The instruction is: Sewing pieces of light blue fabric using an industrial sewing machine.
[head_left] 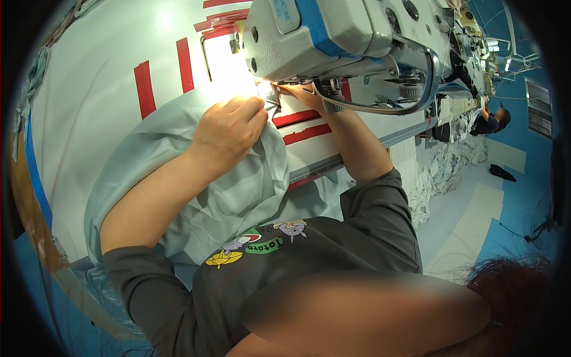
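A white and blue sewing machine (357, 30) stands over the table, its lamp lighting the needle area brightly. My left hand (229, 134) is closed, thumb and fingers pinched on a pale grey-green fabric (238, 190) just left of the needle. The fabric spreads over the table and hangs down across my lap. Reaching in from the right, my right hand (304, 97) lies by the needle area, under the machine head. Its fingers are mostly hidden there, and glare blurs the spot between both hands.
Red tape strips (144, 89) mark the white table (89, 125). A measuring tape (318, 169) runs along its front edge. A curved metal guard (431, 77) juts from the machine. Heaped cloth (443, 178) lies at right, with another person (491, 122) farther off and a dark item (502, 172) on the floor.
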`<state>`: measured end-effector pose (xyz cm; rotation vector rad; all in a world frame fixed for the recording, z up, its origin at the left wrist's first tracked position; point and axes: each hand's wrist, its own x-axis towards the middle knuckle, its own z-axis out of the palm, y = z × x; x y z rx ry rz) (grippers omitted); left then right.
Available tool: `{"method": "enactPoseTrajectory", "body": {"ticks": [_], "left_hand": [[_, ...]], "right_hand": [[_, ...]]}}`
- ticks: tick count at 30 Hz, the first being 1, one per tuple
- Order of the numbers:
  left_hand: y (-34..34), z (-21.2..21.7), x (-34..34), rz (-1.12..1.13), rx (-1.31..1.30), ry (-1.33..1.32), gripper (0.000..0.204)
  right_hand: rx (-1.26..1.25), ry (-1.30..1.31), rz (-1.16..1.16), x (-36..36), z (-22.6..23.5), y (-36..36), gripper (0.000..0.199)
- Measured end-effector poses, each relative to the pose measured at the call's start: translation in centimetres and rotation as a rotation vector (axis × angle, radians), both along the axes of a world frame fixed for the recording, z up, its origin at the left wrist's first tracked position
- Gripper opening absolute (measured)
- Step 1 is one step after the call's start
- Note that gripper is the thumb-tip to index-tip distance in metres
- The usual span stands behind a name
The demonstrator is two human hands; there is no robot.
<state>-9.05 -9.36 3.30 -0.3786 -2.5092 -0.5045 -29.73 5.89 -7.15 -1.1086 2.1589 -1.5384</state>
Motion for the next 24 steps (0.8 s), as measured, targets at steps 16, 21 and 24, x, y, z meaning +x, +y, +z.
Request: {"method": "enactPoseTrajectory", "body": {"ticks": [16,21,24], "left_hand": [[-2.4,4.5,11.1,0.040,0.159,-0.620,0.084],[-3.2,2.7,14.4,0.178,0.145,-0.651,0.084],[-4.9,1.3,12.0,0.182,0.129,-0.585,0.071]], "right_hand": [[-0.205,-0.685,-0.053,16.6,11.1,8.5,0.048],[0.237,-0.967,0.698,28.2,6.8,3.7,0.074],[0.588,-0.647,0.742,28.5,11.4,0.8,0.077]]}}
